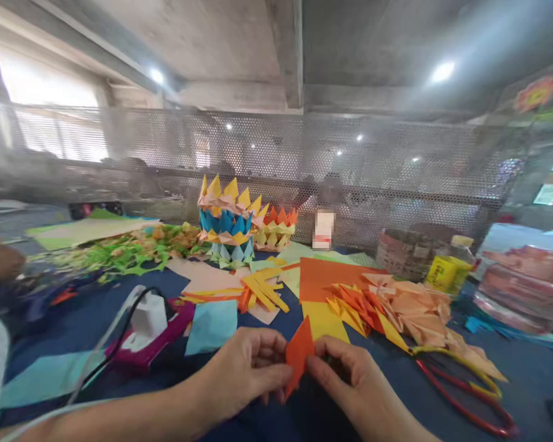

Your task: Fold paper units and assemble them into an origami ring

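A folded piece of orange paper (298,359) is held upright between both hands, above the dark blue cloth. My left hand (253,365) pinches its left edge between thumb and fingers. On the other side, my right hand (345,368) grips the right edge with thumb and forefinger. Just beyond the hands lie a yellow paper sheet (322,313) and a larger orange sheet (332,273). A heap of folded orange and yellow pieces (364,307) rests on them, beside folded peach pieces (410,304). Left of the hands is a light blue square (212,325).
Stacked paper rings with pointed tops (228,230) stand at the back. A magenta power strip (156,341) with a white plug sits left. Red and yellow-handled scissors (465,387) lie right. A yellow-labelled bottle (451,270) and a clear tub (525,288) stand behind them.
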